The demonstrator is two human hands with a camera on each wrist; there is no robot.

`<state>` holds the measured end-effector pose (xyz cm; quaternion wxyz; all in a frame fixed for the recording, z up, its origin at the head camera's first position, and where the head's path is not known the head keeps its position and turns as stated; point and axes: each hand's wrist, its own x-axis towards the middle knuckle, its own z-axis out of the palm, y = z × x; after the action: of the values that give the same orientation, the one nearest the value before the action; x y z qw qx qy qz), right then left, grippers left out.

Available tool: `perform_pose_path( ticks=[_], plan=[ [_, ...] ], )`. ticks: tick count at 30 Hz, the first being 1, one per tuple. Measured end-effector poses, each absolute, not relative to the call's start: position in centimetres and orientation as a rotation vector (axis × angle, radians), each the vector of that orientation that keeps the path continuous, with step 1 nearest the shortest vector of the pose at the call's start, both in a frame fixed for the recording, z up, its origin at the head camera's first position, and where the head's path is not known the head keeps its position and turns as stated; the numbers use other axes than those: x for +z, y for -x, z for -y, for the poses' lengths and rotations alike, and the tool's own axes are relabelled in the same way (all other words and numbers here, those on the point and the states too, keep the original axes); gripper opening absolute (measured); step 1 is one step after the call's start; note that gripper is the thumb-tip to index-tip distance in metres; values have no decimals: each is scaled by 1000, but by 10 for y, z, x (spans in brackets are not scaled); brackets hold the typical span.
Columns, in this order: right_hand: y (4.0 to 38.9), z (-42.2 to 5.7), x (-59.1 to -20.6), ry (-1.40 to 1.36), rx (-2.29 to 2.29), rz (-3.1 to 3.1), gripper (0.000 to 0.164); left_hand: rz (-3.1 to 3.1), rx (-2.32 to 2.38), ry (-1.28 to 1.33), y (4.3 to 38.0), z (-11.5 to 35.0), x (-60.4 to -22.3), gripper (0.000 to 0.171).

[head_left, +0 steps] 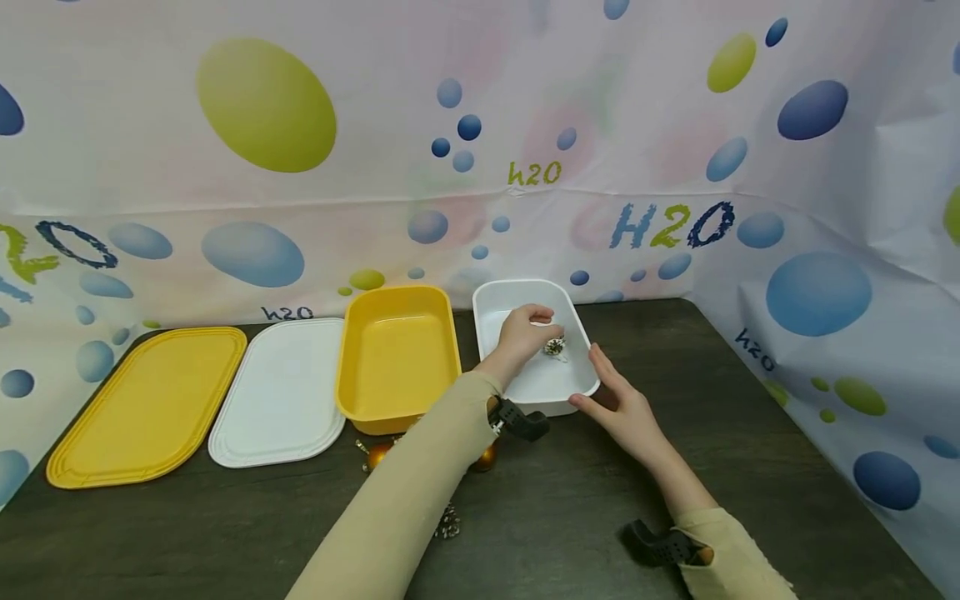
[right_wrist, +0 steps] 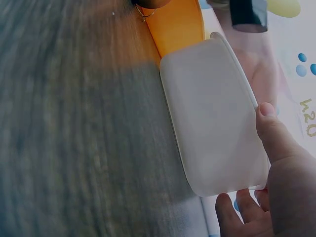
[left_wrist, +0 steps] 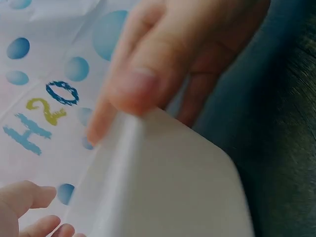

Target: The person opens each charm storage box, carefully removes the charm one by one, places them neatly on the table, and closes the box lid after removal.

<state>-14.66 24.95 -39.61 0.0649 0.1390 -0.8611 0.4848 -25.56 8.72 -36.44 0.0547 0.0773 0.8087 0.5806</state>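
Observation:
The white plastic tub (head_left: 543,392) stands at the back middle of the table. Inside it, my left hand (head_left: 523,337) has its fingertips just above a small pinecone (head_left: 554,347). A gap shows between those bent fingers in the left wrist view, where the tub wall hides the pinecone. At the tub's near right corner, my right hand (head_left: 622,408) grips the rim, its thumb on the near side and its fingers along the right side. The right wrist view shows its thumb (right_wrist: 279,133) on the rim, with the fingertips against another wall.
A yellow tub (head_left: 397,358) stands left of the white one. Beyond it lie a white lid (head_left: 281,400) and a yellow lid (head_left: 150,400). Orange baubles (head_left: 486,458) and another pinecone (head_left: 447,523) are partly hidden by the left sleeve. A patterned sheet hangs behind.

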Motion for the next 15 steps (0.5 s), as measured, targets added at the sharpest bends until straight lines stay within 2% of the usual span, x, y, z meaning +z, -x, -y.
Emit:
perform_pose_path(
  ticks=[5,11,15],
  plan=[
    [141,-243,-384,-400,1435,2622,73,-2506,1644,-194,259,-89,-378,44],
    [140,-243,-383,-393,1419,2622,73,-2583,1470,-321,262,-91,-382,53],
    [141,-245,-385,-399,1413,2617,72,-2597,1423,-347,262,-90,-383,49]
  ],
)
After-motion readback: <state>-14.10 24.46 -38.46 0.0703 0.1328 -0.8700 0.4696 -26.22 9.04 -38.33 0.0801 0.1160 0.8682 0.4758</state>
